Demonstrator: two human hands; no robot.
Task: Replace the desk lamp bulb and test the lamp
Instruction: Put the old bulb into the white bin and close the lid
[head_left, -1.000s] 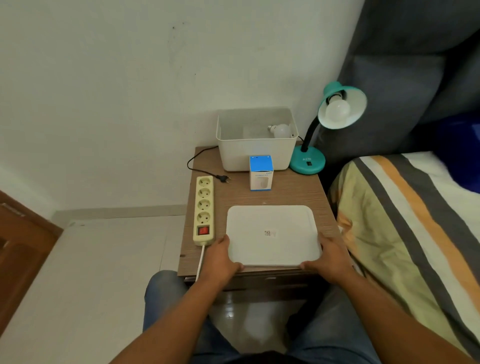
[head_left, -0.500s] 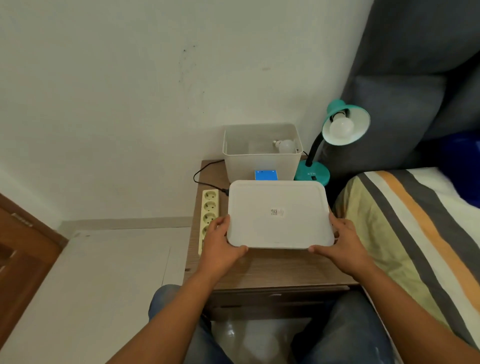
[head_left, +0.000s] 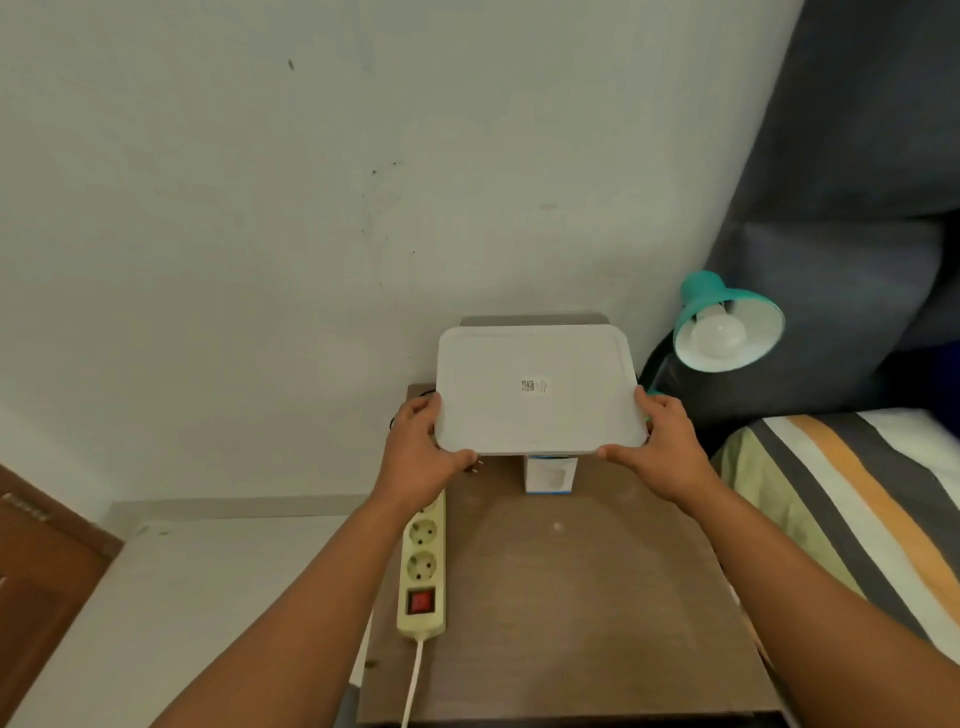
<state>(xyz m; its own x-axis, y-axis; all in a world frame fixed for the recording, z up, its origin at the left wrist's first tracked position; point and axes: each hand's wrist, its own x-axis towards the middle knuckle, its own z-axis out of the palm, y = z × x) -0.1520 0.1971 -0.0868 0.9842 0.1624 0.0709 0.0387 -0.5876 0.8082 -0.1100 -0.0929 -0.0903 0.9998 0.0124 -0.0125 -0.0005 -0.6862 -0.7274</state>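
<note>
Leftmost, low on the frame: cream plastic power strip (head_left: 423, 564) with a red rocker switch, long axis running up and down the picture along the left edge of the brown wooden bedside table (head_left: 571, 597), white cable trailing off the bottom. Just above it, left hand (head_left: 415, 457) clamped on the lower left corner of a flat white rectangular plastic lid (head_left: 535, 387), thumb on top, fingers curled underneath. Lid held level above the back of the table, long axis left to right, small printed sticker near its middle, a grey bin rim (head_left: 530, 318) barely peeking out behind its far edge. Under the lid's near edge, a small white and blue cardboard bulb box (head_left: 549, 474), upright, mostly hidden. Right hand (head_left: 662, 447) gripping the lid's lower right corner the same way. Further right, centre right of the frame, teal metal desk lamp (head_left: 727, 322) with its shade tilted toward the camera and slightly down, round white bulb (head_left: 719, 335) seated in the socket, black neck curving down behind the right hand. Far right: striped bedding (head_left: 857, 493) and dark grey cushion (head_left: 841, 208).
</note>
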